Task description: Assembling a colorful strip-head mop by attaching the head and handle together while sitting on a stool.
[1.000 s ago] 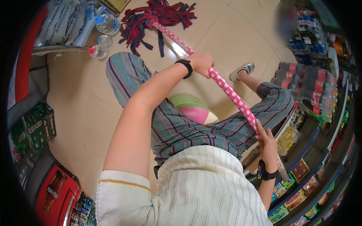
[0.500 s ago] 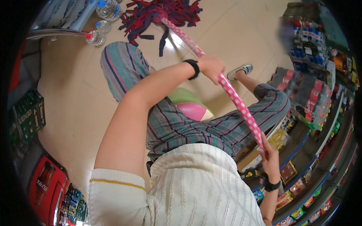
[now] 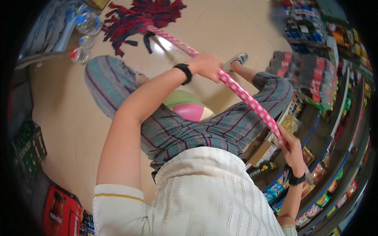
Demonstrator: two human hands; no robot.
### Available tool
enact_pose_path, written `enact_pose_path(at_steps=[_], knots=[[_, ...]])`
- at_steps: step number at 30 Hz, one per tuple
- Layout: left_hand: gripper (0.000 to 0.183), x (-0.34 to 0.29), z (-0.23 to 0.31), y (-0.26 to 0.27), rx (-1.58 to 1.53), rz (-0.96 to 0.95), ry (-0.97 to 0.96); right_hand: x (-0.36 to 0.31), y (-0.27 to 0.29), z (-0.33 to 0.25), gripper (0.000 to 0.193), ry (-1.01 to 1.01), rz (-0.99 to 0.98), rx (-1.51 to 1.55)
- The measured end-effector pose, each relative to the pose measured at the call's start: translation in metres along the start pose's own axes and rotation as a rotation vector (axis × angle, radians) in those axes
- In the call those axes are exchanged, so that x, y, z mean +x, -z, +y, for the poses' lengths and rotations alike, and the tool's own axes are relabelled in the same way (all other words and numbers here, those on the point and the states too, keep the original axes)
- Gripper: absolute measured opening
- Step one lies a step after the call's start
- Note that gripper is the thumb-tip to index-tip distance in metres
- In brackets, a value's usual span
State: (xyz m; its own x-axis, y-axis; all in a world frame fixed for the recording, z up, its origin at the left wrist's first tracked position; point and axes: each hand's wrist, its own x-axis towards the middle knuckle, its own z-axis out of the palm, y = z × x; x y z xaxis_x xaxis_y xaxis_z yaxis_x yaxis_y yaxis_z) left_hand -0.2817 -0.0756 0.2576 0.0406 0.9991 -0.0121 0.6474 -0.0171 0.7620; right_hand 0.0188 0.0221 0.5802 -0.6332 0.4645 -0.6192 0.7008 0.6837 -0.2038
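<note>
A mop runs slantwise across the view, its pink handle with white dots coming down to the right. Its head of red and dark cloth strips lies spread on the floor at the far left. My left hand is wrapped round the middle of the handle, with a black band on the wrist. Lower right, my right hand grips the handle near its upper end and wears a black band too. Between my spread legs is a rounded seat-like thing in green, pink and cream.
Clear plastic bottles stand on the tiled floor at the far left. Shelves of packaged snacks curve along the right, with shrink-wrapped drink packs beyond. A green carton and a red case are on the left.
The mop head and the surroundings have shifted left in the view. My right hand has moved right and slightly up with the handle's end. Both hands keep their hold.
</note>
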Motion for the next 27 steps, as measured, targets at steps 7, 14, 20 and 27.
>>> enact_pose_path(at_steps=[7, 14, 20, 27], knots=[[0.042, -0.026, -0.086, 0.037, 0.182, 0.12, 0.039, 0.069, -0.053, -0.023, 0.061, 0.137, 0.181, -0.154], [0.034, -0.032, -0.095, 0.047, 0.263, 0.179, 0.213, 0.106, -0.082, -0.022, 0.066, 0.259, 0.461, -0.286], [0.03, -0.024, -0.055, 0.029, 0.216, 0.085, 0.08, 0.123, -0.125, -0.035, 0.061, 0.232, 0.482, -0.376], [0.026, -0.031, 0.022, -0.025, 0.116, 0.04, -0.083, 0.061, -0.131, -0.024, 0.066, 0.21, 0.168, -0.225]])
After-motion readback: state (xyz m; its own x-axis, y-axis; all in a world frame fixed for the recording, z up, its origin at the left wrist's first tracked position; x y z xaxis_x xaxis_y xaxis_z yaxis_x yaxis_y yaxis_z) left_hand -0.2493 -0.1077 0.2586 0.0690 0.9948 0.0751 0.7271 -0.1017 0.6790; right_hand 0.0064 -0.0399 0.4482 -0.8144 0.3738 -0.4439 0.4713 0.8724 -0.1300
